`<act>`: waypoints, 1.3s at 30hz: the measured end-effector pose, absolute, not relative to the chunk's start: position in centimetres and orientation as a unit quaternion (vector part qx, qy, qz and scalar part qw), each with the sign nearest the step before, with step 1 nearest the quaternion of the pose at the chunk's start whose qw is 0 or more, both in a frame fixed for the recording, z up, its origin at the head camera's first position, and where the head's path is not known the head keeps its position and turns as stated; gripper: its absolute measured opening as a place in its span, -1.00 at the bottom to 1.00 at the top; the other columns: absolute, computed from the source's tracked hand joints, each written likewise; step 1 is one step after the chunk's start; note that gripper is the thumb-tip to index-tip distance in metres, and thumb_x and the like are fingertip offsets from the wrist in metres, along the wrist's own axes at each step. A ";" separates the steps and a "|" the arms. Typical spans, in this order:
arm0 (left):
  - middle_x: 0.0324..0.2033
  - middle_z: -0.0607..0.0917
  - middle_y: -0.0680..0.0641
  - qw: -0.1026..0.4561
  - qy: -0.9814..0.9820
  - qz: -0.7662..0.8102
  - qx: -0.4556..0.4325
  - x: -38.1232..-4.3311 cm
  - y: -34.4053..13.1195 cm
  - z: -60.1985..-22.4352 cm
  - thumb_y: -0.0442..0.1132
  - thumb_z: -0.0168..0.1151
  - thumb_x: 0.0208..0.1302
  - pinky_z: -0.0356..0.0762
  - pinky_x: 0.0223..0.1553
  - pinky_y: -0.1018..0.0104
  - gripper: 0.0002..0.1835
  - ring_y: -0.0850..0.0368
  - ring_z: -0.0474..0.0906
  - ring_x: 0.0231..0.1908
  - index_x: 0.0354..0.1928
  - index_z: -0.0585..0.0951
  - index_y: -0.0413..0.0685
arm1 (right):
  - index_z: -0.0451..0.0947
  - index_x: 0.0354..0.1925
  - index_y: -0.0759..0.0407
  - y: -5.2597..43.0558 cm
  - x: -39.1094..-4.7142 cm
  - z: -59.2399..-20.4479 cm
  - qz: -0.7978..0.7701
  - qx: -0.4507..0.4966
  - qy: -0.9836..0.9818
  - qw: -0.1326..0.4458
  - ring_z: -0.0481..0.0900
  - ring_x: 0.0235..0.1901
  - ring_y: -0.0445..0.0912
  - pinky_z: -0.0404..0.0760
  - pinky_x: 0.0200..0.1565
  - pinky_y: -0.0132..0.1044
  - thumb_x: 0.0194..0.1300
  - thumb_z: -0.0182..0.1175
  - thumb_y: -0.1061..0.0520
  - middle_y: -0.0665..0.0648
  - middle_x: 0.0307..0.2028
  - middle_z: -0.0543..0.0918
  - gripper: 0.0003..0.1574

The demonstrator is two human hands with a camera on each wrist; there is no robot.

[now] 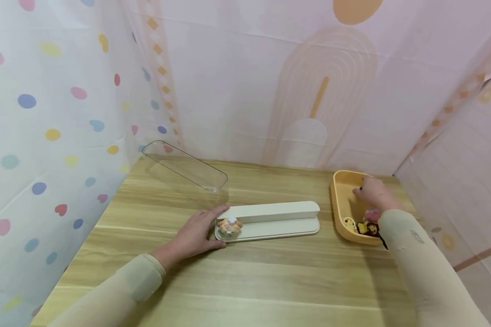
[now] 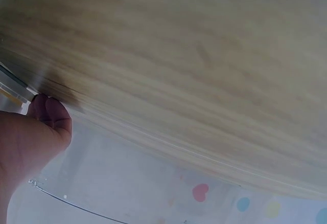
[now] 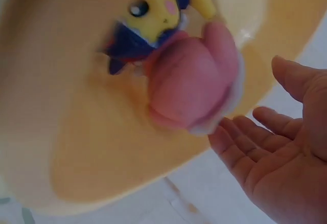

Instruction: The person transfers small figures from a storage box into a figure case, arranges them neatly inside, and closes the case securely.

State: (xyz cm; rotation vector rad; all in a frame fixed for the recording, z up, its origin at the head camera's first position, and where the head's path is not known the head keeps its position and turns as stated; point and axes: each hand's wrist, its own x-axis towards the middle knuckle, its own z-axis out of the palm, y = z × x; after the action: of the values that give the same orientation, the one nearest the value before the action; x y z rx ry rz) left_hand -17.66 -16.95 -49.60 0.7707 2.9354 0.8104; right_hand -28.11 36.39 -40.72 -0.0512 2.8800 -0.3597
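My left hand [image 1: 194, 234] holds the left end of a long white stepped display base [image 1: 278, 228], thumb at its front edge and fingers toward the back. Close to those fingers, a small orange figurine with a white top [image 1: 230, 226] stands on the base. My right hand [image 1: 374, 193] reaches into a yellow-orange tray [image 1: 334, 200]. In the right wrist view its fingers are spread beside a pink figurine [image 3: 186, 83], with a yellow-faced figurine in dark blue [image 3: 153, 17] behind. A small dark thing shows by the fingertips in the head view; its kind is unclear.
A clear open-topped plastic cover [image 1: 184, 177] stands at the back left of the wooden table [image 1: 270, 281]. Several small figurines [image 1: 367, 228] lie at the tray's near end. Patterned cloth [image 1: 229, 91] hangs behind and at both sides.
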 end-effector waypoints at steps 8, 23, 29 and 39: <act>0.51 0.53 -0.14 -0.006 0.933 0.256 0.251 -17.7 -16.6 -49.6 0.06 0.69 0.11 0.41 0.40 -0.22 0.16 -0.18 0.54 0.32 0.68 0.19 0.19 | 0.61 -0.42 0.35 36.3 -28.4 -41.0 -0.100 -0.026 0.978 0.181 0.62 -0.35 0.11 0.67 -0.14 0.00 0.51 0.12 0.07 0.36 -0.33 0.69 -0.57; 0.52 0.52 -0.14 -0.005 0.933 0.256 0.254 -17.8 -16.7 -49.6 0.04 0.69 0.12 0.41 0.40 -0.21 0.15 -0.16 0.55 0.32 0.68 0.20 0.14 | 0.55 -0.02 0.59 36.3 -27.2 -42.8 -0.087 -0.067 0.990 0.094 0.58 -0.04 0.35 0.70 0.02 0.15 0.27 0.41 0.15 0.61 -0.06 0.60 -0.47; 0.51 0.53 -0.14 -0.005 0.933 0.256 0.252 -17.8 -16.7 -49.6 0.04 0.68 0.12 0.40 0.42 -0.23 0.15 -0.18 0.55 0.33 0.68 0.21 0.14 | 0.61 0.04 0.56 35.5 -26.7 -43.4 -0.089 -0.108 0.986 0.093 0.67 -0.07 0.28 0.66 0.09 0.21 0.30 0.36 0.20 0.48 -0.09 0.72 -0.53; 0.51 0.52 -0.14 -0.009 0.934 0.251 0.254 -17.8 -16.7 -49.6 0.05 0.67 0.14 0.41 0.41 -0.21 0.15 -0.16 0.55 0.33 0.68 0.19 0.14 | 0.56 0.27 0.49 34.2 -26.4 -43.7 -0.071 -0.134 0.986 0.075 0.63 0.20 0.44 0.58 0.28 0.30 0.39 0.34 0.26 0.51 0.15 0.70 -0.45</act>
State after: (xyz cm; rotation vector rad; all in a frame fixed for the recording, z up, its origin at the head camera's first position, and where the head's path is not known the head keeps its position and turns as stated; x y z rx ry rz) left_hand -17.76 -16.68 -49.64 0.8035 2.9502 0.7937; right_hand -26.37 34.16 -43.73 -0.4006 2.9569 -0.2125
